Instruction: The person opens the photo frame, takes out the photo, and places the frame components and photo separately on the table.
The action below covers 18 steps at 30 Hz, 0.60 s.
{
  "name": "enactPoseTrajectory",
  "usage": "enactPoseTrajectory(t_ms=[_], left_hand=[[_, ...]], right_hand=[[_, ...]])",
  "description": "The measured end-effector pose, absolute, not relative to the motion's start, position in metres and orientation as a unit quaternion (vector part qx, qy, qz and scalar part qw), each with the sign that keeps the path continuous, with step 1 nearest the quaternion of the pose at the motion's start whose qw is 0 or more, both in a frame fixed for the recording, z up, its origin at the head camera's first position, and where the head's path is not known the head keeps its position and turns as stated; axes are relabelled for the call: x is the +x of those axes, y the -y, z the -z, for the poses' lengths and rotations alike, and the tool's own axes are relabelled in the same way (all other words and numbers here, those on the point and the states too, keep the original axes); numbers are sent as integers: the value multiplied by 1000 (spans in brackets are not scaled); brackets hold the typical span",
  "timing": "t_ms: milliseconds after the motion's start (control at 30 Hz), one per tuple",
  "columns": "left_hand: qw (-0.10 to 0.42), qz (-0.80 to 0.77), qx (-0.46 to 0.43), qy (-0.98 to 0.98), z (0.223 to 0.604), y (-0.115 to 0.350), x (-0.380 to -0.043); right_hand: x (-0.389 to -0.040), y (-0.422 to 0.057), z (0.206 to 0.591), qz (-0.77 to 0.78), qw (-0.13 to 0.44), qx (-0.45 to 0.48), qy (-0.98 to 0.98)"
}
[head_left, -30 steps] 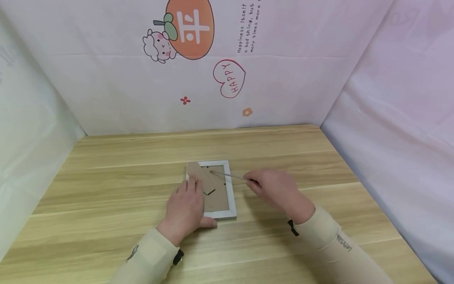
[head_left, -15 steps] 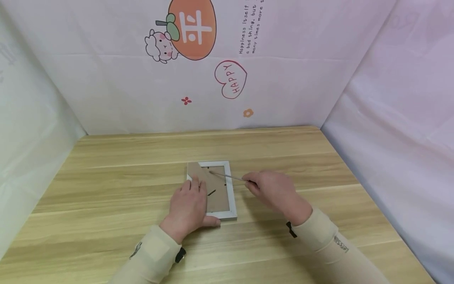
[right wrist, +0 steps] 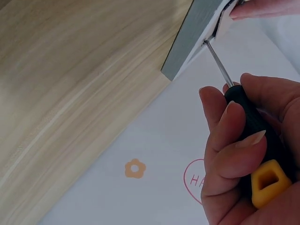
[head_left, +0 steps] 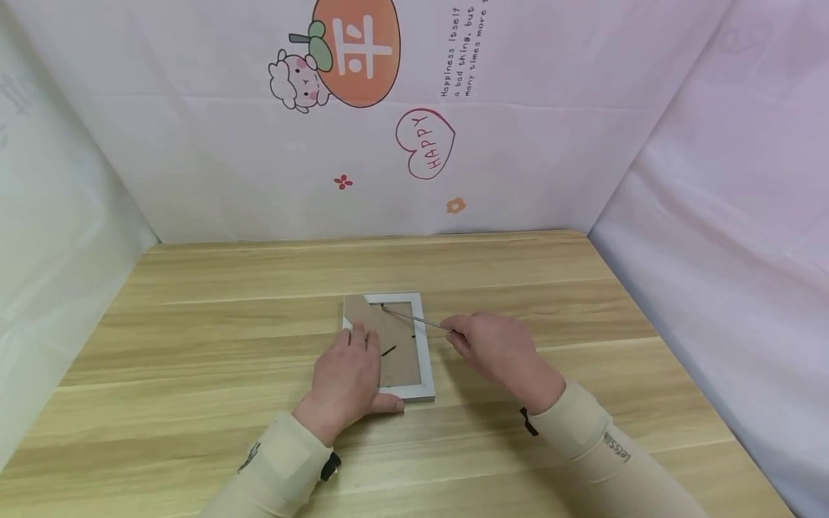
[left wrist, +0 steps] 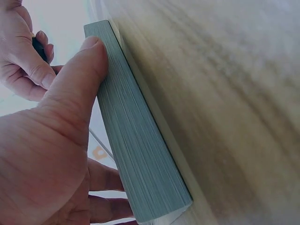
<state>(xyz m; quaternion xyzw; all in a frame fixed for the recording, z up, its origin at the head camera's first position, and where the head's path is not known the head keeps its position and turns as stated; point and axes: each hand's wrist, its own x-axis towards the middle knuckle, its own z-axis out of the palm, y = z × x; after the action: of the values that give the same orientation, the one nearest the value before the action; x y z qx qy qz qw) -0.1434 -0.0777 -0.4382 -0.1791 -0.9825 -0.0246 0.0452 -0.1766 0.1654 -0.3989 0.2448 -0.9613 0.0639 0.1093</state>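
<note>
Frame (head_left: 426,363): pale, lying back side up near the middle of the wooden table (head_left: 194,360); its side is grey-green in the wrist views.
Board (head_left: 403,372): brown, set within the frame; small black tabs (head_left: 414,337) stand along its edges, and a short black bar (head_left: 388,351) slants across it.
Flap (head_left: 358,309): brown, slant-cut, over the left part of the frame.
Left hand (head_left: 346,374): fingers extended and resting on the flap, uncurled; thumb (left wrist: 77,77) pressed against the frame's near side.
Right hand (head_left: 495,345): fingers curled round the screwdriver's handle in a firm grasp.
Screwdriver (right wrist: 253,117): dark handle with a yellow part, thin metal shaft; held to the right of the frame, tilted, its tip at the far inner edge beside a tab. Contact with that tab: cannot be told.
Sleeves (head_left: 615,455): cream, each with a black strap (head_left: 330,466) by the cuff.
Backdrop (head_left: 550,165): white cloth behind the table, printed with a heart (head_left: 425,144), flowers (head_left: 456,206) and an orange fruit (head_left: 388,79).
</note>
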Motion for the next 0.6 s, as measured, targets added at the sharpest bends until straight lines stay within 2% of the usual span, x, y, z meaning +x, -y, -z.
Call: enactPoseTrajectory(t_ms=[367,600], left_hand=[[43,21,-179,983,437,77,-143],[50,25,-182,982,438,77,-143]], right_hand=[[-175,-162,405,-59,117,253,959],[-177,-161,417,-57,150,269,950]])
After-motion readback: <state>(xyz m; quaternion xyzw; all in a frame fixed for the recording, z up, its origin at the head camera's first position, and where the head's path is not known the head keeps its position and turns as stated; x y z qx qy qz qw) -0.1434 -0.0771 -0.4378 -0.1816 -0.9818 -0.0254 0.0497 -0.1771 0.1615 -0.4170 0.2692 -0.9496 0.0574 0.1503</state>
